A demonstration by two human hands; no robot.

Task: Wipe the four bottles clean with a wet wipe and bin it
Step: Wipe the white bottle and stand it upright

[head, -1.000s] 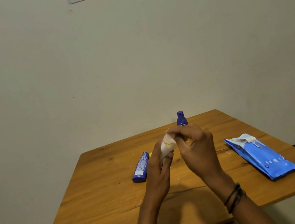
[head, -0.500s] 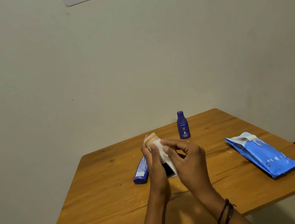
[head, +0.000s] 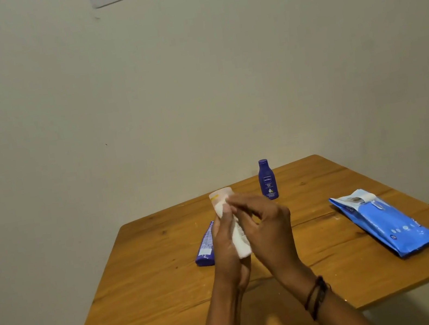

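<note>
My left hand [head: 227, 247] grips the pale bottle [head: 220, 194] above the table [head: 152, 302]; my right hand [head: 270, 232] pinches the wipe [head: 242, 244] wrapped round it. Upright bottle [head: 267, 180] behind, flat bottle [head: 205, 247] left, pack [head: 384, 221] right.

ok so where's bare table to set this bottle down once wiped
Bare wood lies between the upright blue bottle and the wipes pack, and across the left side of the table beyond the lying blue bottle. The middle is crowded: left hand grips the white bottle, right hand the wet wipe.
</note>
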